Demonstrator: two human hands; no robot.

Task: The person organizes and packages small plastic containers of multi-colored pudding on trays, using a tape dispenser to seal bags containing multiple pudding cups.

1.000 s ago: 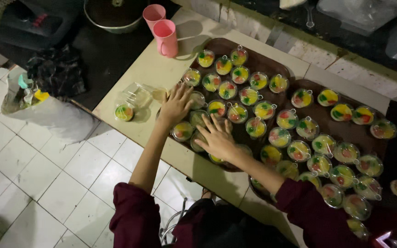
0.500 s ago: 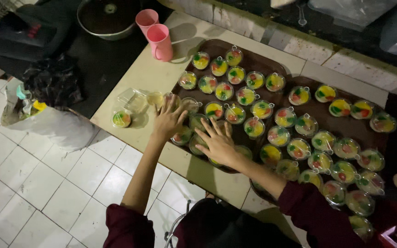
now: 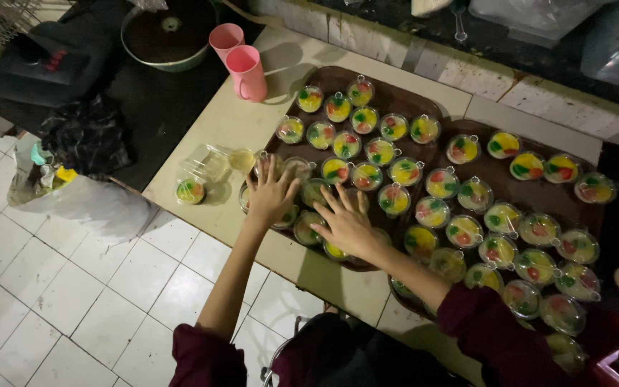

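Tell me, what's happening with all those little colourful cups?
A person presses both hands flat on small lidded cups of colourful dessert at the near end of a brown tray. The left hand and right hand lie side by side. One cup sits alone on the table beside two pink mugs.

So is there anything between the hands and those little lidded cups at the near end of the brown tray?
Nothing visible is in the way. The left hand and the right hand both lie flat, fingers spread, directly on top of the lidded cups at the near left end of the brown tray.
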